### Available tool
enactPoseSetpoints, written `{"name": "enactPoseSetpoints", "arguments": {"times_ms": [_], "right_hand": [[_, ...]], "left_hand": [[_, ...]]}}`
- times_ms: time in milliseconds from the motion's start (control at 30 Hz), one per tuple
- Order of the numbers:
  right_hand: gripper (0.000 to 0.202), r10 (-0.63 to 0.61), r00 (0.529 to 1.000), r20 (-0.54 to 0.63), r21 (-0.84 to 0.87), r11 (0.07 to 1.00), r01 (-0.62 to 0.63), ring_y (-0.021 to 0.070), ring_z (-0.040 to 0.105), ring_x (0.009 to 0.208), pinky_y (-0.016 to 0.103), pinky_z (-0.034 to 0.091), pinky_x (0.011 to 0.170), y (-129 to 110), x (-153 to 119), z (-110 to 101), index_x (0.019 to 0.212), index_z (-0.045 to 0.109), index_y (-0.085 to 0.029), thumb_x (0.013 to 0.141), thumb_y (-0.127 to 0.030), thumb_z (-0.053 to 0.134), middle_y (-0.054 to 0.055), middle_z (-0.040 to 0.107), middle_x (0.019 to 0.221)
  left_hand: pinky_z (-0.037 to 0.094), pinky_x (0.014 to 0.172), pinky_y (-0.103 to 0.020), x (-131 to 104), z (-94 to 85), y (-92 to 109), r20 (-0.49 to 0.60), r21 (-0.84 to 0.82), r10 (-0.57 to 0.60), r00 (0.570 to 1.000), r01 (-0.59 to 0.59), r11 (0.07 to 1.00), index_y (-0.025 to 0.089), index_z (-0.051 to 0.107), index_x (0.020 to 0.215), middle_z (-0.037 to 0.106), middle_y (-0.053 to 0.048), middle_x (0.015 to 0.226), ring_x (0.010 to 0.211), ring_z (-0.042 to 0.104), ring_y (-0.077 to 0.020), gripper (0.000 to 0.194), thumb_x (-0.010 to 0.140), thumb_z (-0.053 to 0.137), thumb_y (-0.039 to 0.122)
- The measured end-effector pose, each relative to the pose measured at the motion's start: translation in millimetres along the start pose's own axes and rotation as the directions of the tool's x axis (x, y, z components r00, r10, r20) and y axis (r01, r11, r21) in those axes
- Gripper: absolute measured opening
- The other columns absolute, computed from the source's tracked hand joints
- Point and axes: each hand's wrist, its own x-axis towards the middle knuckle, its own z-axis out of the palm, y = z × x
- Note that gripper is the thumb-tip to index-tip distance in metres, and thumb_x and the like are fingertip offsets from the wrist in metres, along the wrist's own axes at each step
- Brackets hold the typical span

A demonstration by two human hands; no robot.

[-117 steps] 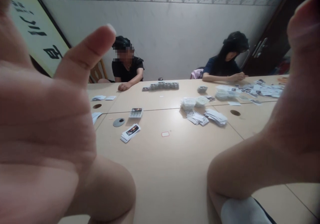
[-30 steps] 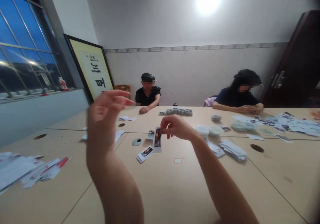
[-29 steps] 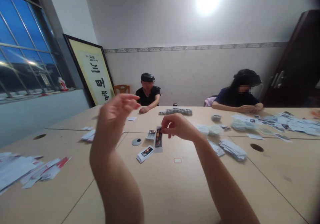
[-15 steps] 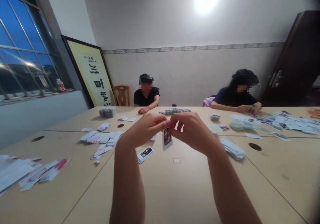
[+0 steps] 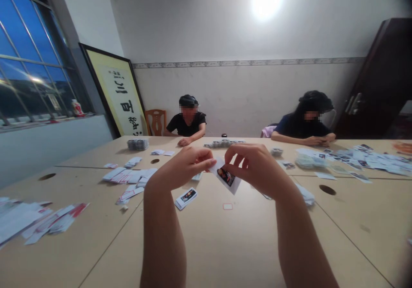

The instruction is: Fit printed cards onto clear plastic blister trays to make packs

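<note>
Between my hands, above the table, a white card (image 5: 229, 179) with a dark printed picture hangs tilted. My left hand (image 5: 188, 164) pinches its upper left corner between thumb and fingertips. The thumb and bent fingers of my right hand (image 5: 254, 164) grip its upper right edge and cover part of it. Below my left hand lies a small stack of similar picture cards (image 5: 186, 198). A small red-bordered label (image 5: 228, 207) rests on the table under the held card.
White paper slips (image 5: 128, 176) lie left of my hands, and more papers (image 5: 19, 219) at the near left. Card stacks (image 5: 137, 144) stand at the far left. Loose picture cards (image 5: 363, 157) spread at the right, before a seated co-worker (image 5: 302, 122). Another person (image 5: 186, 122) sits opposite.
My right hand has moved right, away from my left. The card has turned from hanging nearly upright to slanting, showing more of its picture.
</note>
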Motion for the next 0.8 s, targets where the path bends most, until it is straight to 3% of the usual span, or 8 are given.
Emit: {"name": "enactPoseSetpoints", "arguments": {"times_ms": [400, 800], "right_hand": [[0.01, -0.069, 0.998, -0.002, -0.019, 0.997, 0.069, 0.0045, 0.063, 0.06, 0.014, 0.049, 0.056, 4.9, -2.7, -9.3, 0.076, 0.065, -0.02, 0.084, -0.014, 0.068, -0.006, 0.065, 0.071], [0.01, -0.03, 1.0, 0.011, -0.045, 0.999, 0.03, 0.0052, 0.064, 0.065, 0.014, 0.051, 0.058, 2.8, -6.0, -20.6, 0.077, 0.067, -0.02, 0.086, -0.015, 0.066, -0.004, 0.066, 0.077]], "left_hand": [[0.03, 0.056, -0.029, -4.0, -2.6, -0.4, 0.008, 0.019, -0.048, 0.999, 0.048, 0.999, 0.019, 0.051, 0.073, 0.042, 0.002, 0.068, 0.062, 0.04, -0.0139, 0.037, 0.097, 0.047, 0.046], [0.031, 0.06, -0.029, 1.2, -1.7, -6.1, -0.019, 0.063, -0.084, 0.996, 0.085, 0.994, 0.019, 0.052, 0.075, 0.049, 0.001, 0.071, 0.065, 0.043, -0.0142, 0.034, 0.096, 0.046, 0.045]]}}
